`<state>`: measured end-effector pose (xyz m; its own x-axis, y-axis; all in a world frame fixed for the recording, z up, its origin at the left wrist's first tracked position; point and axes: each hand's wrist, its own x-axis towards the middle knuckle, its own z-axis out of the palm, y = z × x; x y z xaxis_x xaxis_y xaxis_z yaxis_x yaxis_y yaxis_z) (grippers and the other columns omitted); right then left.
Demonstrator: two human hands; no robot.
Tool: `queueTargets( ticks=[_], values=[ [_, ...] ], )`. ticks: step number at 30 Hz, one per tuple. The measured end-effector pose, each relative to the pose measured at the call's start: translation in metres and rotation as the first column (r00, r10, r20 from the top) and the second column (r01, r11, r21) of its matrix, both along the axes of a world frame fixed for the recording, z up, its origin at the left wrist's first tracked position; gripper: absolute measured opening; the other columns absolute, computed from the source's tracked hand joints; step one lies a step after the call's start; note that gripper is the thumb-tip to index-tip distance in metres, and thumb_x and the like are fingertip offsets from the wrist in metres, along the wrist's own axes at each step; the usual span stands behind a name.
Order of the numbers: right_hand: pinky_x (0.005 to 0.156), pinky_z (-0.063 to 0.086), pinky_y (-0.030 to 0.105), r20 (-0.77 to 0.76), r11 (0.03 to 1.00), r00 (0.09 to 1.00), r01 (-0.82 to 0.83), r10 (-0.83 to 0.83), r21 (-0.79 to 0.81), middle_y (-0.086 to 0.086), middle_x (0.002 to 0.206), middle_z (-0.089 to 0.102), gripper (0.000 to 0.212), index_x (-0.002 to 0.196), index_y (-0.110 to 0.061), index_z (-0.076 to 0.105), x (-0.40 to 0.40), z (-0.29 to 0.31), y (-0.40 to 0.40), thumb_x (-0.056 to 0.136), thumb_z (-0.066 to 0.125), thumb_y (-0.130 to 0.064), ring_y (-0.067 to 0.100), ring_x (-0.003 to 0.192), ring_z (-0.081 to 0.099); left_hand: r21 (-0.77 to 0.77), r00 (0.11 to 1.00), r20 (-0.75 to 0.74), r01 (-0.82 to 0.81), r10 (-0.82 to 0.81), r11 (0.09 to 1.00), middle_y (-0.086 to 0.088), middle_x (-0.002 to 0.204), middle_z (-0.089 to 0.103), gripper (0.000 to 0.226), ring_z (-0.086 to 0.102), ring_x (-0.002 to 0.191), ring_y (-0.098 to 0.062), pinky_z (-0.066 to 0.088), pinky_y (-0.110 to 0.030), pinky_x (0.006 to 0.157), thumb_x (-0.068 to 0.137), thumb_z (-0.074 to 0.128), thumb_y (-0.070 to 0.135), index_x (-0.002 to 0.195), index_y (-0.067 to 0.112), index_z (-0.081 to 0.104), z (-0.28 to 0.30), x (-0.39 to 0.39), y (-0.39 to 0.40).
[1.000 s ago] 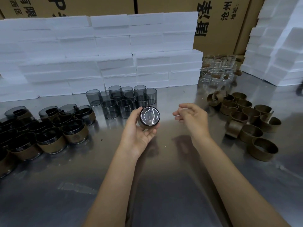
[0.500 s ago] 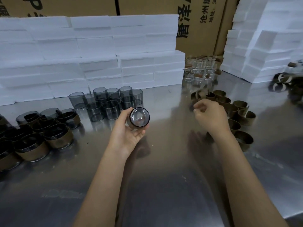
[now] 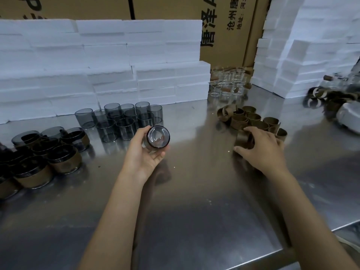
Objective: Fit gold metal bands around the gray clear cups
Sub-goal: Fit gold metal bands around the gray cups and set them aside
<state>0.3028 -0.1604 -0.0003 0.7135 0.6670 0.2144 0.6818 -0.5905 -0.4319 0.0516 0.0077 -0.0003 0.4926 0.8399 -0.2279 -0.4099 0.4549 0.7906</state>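
My left hand (image 3: pixel 145 153) holds one gray clear cup (image 3: pixel 157 138) on its side, its round base turned toward me. My right hand (image 3: pixel 263 148) rests over the near edge of a pile of gold metal bands (image 3: pixel 251 118) on the steel table (image 3: pixel 194 201), fingers curled around one gold band (image 3: pixel 242 139) that stands on the table. Several bare gray cups (image 3: pixel 116 119) stand in a cluster behind my left hand. Gray cups wearing gold bands (image 3: pixel 64 158) are grouped at the left.
Stacked white foam slabs (image 3: pixel 109 65) line the back and the far right (image 3: pixel 303 47), with cardboard boxes (image 3: pixel 224 26) behind. Clear glass cups (image 3: pixel 228 84) stand in the gap at the back. More bands and a white object (image 3: pixel 346 112) lie at the right edge.
My right hand moved right from beside the held cup to the band pile and came down on one band. The left hand kept hold of the cup. My view shifted right.
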Motion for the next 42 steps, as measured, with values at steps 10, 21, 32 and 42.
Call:
queueTargets(
  ticks=[10,21,32,42],
  values=[
    [0.098,0.044,0.038,-0.046,0.893,0.955,-0.254,0.291,0.373,-0.005,0.118,0.052,0.049,0.118,-0.029,0.053,-0.048,0.01,0.026,0.079,0.082,-0.034,0.016,0.111,0.052,0.087,1.0,-0.019,-0.023,0.024,0.996,-0.005,0.115,0.067,0.024,0.071,0.094,-0.036,0.051,-0.025,0.062,0.098,0.063,0.038,0.121,0.032,0.057,0.0,0.005,-0.004],
    [0.09,0.052,0.032,-0.018,0.694,0.754,-0.594,0.656,0.407,-0.015,0.108,0.045,0.05,0.125,-0.031,0.063,-0.137,0.028,0.089,0.078,0.078,-0.029,0.009,0.104,0.055,0.208,0.994,0.05,0.089,-0.101,0.974,-0.02,0.127,0.064,0.069,0.063,0.12,-0.032,0.054,-0.042,0.095,0.087,0.075,0.038,0.145,0.009,0.051,0.005,0.003,-0.009],
    [0.094,0.04,0.016,-0.498,0.745,0.584,-0.317,0.641,0.587,-0.014,0.131,0.057,0.057,0.14,-0.037,0.052,-0.139,0.029,0.125,0.089,0.063,-0.061,-0.005,0.118,0.053,0.136,0.991,0.126,-0.07,0.053,0.988,-0.03,0.134,0.059,0.06,0.061,0.127,-0.034,0.058,-0.043,0.096,0.091,0.074,0.022,0.142,0.001,0.051,0.003,0.0,0.003],
    [0.092,0.056,0.033,-0.6,0.725,0.437,-0.213,0.67,0.655,0.002,0.099,0.079,0.067,0.104,-0.017,0.077,-0.145,-0.005,0.135,0.096,0.041,-0.073,0.013,0.098,0.074,0.167,0.994,0.081,-0.082,0.069,0.983,-0.015,0.11,0.069,0.068,0.072,0.1,-0.023,0.06,-0.045,0.089,0.081,0.081,0.024,0.139,0.0,0.054,-0.003,0.002,0.001]
  ],
)
